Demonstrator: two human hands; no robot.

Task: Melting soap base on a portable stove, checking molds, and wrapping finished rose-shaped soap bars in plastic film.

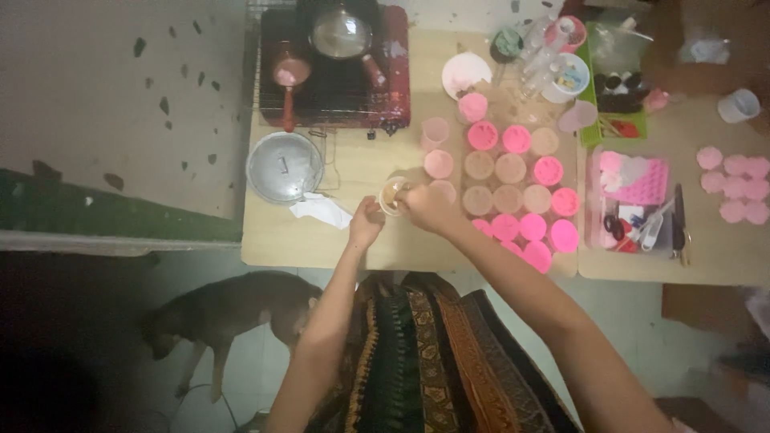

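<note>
- A dark dog (pixel 228 317) lies on the floor at the far left, below the bench (pixel 353 248) edge.
- On the bench's left part sits a round metal lid (pixel 284 167), with a crumpled white cloth (pixel 321 210) just beside it; behind them a red stove (pixel 335 68) carries a metal pot (pixel 341 34) and a small pan (pixel 289 76) with pink contents.
- The left hand (pixel 366 222) reaches the small clear cup (pixel 393 195) from its left side, fingers together against the cup's wall.
- That cup stands near the bench's front middle, between both hands, just left of the rows of filled cups.
- The right hand (pixel 429 207) meets the cup from the right, fingers closed at its rim; I cannot tell whether they pinch something small.
- Right of the hands, rows of round cups (pixel 513 192) hold pink or beige fill.
- Further right a clear tray (pixel 634 200) holds a pink mould, scissors and tools.
- At the far right, pink discs (pixel 734 186) lie in a cluster.
</note>
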